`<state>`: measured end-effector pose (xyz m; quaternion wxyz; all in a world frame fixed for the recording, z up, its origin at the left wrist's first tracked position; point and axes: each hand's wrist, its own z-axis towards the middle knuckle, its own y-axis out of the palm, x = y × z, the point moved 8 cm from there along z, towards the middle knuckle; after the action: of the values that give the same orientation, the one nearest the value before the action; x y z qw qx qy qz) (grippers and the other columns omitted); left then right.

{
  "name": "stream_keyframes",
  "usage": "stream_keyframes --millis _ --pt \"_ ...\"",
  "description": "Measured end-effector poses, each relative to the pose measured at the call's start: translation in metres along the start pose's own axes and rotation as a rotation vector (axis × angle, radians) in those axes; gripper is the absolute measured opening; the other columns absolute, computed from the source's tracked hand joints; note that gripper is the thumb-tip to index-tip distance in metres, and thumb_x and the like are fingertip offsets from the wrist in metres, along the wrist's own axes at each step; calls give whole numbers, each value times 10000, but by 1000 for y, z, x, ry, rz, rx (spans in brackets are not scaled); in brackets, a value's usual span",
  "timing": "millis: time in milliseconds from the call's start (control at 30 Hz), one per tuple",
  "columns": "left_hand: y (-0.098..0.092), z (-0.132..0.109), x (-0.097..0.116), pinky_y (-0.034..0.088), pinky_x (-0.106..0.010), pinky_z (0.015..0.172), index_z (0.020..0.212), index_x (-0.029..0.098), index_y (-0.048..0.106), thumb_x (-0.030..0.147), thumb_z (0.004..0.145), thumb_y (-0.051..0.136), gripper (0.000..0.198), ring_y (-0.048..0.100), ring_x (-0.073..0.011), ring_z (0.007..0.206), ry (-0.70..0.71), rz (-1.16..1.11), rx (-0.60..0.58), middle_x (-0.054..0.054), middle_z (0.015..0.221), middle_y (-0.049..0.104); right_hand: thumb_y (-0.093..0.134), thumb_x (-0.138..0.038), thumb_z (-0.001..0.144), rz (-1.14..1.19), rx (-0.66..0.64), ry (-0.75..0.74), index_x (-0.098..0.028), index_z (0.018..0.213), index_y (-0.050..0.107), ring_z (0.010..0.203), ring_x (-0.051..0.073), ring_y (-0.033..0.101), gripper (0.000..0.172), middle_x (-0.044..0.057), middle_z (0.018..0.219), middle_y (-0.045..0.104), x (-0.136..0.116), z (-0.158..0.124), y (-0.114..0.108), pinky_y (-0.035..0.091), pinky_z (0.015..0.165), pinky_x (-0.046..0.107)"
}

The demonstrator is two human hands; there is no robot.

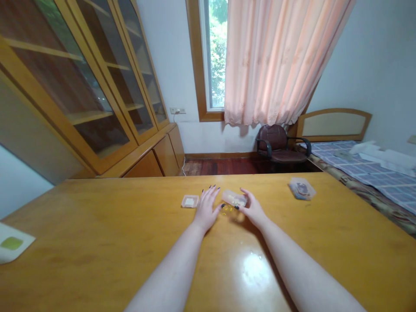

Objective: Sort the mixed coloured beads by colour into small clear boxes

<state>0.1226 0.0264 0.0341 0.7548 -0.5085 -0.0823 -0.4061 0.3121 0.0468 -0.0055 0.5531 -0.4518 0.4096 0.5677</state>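
My right hand [255, 210] grips a small clear plastic box [234, 198] by its right end, tilted just above the table. Pale bits show inside the box, too small to name. Several tiny yellow pieces [227, 209] lie on the wood below it, between my two hands. Palm down, my left hand [207, 209] rests on the table with its fingers spread and its thumb beside the yellow pieces. Left of those fingers lies a shallow clear plastic lid or tray [190, 201] with a white square in it.
A stack of clear plastic cases [302, 189] sits on the table [130, 242] toward the right. At the left edge is a white object with a green patch [13, 243]. Beyond the table stand a brown armchair [281, 145], a bed [364, 169] and a glass-door cabinet [107, 99].
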Motion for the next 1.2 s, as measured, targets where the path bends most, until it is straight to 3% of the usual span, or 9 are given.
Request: stream_keyframes --millis 100,233,333,500,633,733,1033,1200 --pt "12 0 8 146 -515 1126 1292 257 507 356 868 491 436 324 -248 1339 39 -78 -158 -64 1374 486 744 -360 641 61 -98 -16 -197 1271 426 1007 254 591 724 111 1092 604 8 -9 17 440 915 447" --pt "22 -1 17 243 -477 1108 1246 285 557 365 835 553 419 440 -238 1262 36 -235 -247 -56 1317 545 725 -378 661 38 -59 -49 -197 1164 515 999 244 595 574 105 1080 619 2 -12 18 436 931 435" --pt "22 -2 19 324 -424 1077 1268 279 540 363 809 588 469 472 -230 1235 4 -329 -234 -64 1330 532 716 -438 663 35 -42 -5 -198 1171 524 1013 248 595 595 117 1113 617 2 -12 22 443 932 429" --pt "25 -4 18 342 -414 1067 1248 266 561 381 839 539 425 503 -231 1211 -51 -413 -239 -54 1307 552 706 -452 651 -61 -75 -1 -175 1217 525 1023 265 587 657 123 1128 619 -4 -14 26 450 919 430" --pt "29 -5 25 411 -384 996 1203 241 604 388 893 443 379 567 -237 1131 -92 -494 -246 -56 1220 620 642 -380 717 -275 26 51 -154 1212 544 822 231 619 553 99 962 658 -12 -20 21 499 796 404" --pt "28 -6 29 449 -354 929 1156 225 638 377 906 414 369 610 -234 1044 -110 -486 -204 -59 1141 666 616 -384 734 -347 113 57 -153 1174 574 846 239 615 499 100 956 661 -17 -24 18 497 796 400" --pt "27 -6 21 478 -324 839 1027 223 688 321 893 417 317 643 -223 906 -164 -287 -118 -59 993 711 610 -405 741 -261 167 55 -191 1169 585 883 252 620 479 87 928 667 -10 -24 17 510 788 396" --pt "23 -4 30 450 -316 926 1164 235 619 284 892 430 336 605 -205 1045 -23 -326 -158 -45 1148 661 580 -391 753 -193 145 66 -171 1201 549 854 233 618 500 97 989 655 -14 -20 15 507 808 394"
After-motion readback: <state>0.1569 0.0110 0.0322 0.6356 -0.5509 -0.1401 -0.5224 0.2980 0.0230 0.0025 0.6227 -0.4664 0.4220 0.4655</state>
